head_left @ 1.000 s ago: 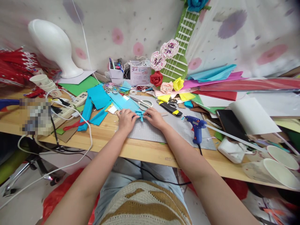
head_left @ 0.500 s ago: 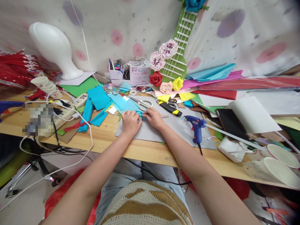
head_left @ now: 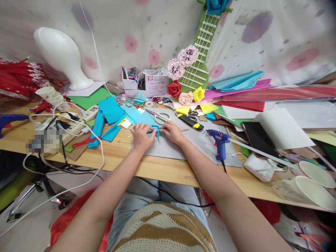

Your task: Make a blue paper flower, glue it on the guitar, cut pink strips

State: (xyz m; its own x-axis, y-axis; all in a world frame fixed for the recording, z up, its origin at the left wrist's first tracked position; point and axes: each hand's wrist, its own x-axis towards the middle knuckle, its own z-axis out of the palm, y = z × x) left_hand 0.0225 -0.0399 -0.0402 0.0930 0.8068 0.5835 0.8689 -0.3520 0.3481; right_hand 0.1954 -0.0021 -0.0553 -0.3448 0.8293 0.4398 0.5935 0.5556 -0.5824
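Note:
Between my two hands, over the grey cutting mat (head_left: 168,148), is a small crumpled piece of blue crepe paper (head_left: 156,131) with narrow points sticking out. My left hand (head_left: 143,135) pinches its left side and my right hand (head_left: 171,131) grips its right side. A thin stick (head_left: 184,129) shows on both sides of the hands. Scissors (head_left: 160,115) with pale handles lie just behind the fingers. Flat blue paper (head_left: 136,114) lies behind my left hand.
A blue glue gun (head_left: 219,141) rests on the mat's right side, near a black-and-yellow utility knife (head_left: 189,121). Cut blue paper (head_left: 111,109) and a power strip (head_left: 76,124) with loose cables lie left. Paper cups (head_left: 313,190) stand at the right front edge.
My left hand has shifted slightly left, away from the right one. More of the blue paper and its points now shows between them. My right hand has barely moved.

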